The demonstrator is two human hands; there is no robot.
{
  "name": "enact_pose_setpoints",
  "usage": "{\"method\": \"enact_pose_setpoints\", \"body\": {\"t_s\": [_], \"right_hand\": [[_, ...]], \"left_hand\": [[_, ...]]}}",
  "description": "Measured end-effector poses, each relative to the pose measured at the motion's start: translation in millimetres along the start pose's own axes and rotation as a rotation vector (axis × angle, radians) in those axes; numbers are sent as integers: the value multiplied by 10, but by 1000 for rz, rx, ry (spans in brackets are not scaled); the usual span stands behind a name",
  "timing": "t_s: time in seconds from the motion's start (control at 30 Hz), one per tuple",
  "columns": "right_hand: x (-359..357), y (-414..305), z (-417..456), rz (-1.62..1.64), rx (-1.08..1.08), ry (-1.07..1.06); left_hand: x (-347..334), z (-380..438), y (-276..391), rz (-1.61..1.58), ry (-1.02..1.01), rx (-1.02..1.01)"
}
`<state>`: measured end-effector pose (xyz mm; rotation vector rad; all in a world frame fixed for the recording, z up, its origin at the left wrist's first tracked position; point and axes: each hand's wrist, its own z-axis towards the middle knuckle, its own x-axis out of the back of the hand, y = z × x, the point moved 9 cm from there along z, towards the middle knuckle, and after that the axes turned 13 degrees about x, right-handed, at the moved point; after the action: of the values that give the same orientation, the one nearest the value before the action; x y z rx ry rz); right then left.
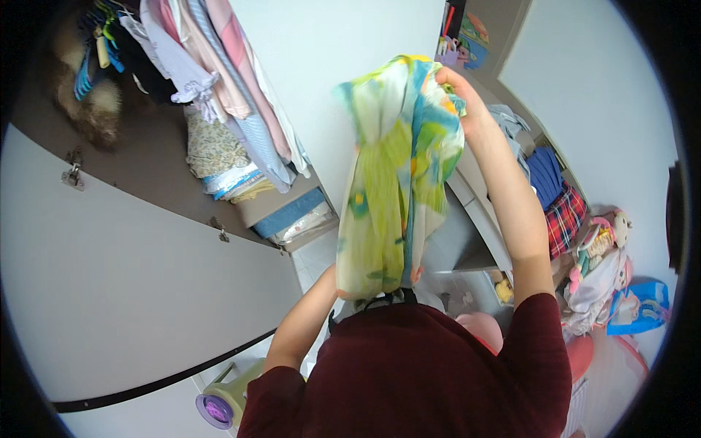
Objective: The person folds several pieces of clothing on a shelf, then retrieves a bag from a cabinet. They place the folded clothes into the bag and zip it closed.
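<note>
A thin green, yellow, white and blue patterned garment or cloth (383,175) hangs in front of me, raised high. My right hand (463,101) grips its bunched top right part, fingers closed on the fabric. The cloth drops in long folds towards my chest. My left forearm reaches up to the cloth's lower left edge, and the left hand is hidden behind the fabric, so its grip does not show.
At left, an open wardrobe holds hanging clothes (241,82), folded textiles (219,145) and a blue storage box (290,212); its white door (137,284) stands near my left arm. At right are folded clothes (567,216), dolls (597,246) and a blue bag (641,306).
</note>
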<state>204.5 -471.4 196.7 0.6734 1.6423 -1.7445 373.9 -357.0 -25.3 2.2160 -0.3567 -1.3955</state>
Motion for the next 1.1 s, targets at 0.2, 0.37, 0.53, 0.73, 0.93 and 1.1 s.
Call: {"method": "enact_pose_setpoints", "body": {"t_s": [0.2, 0.37, 0.53, 0.73, 0.93, 1.1], "right_hand": [[1867, 343, -410, -1063, 16, 286], [141, 1837, -1084, -1152, 251, -657], [245, 3337, -2505, -705, -290, -961], [292, 2933, -2395, -685, -453, -561], [833, 3413, -2638, 208, -632, 223], [1165, 3394, -2566, -189, -342, 110]], "left_hand": [[-304, -842, -799, 150, -166, 351], [-418, -1629, -1186, 261, -133, 502], [-96, -1955, -1056, 246, 92, 522], [-128, -1920, 178, -229, -107, -323], [916, -1122, -267, -552, -324, 5], [1338, -1252, -1042, -132, 537, 328]]}}
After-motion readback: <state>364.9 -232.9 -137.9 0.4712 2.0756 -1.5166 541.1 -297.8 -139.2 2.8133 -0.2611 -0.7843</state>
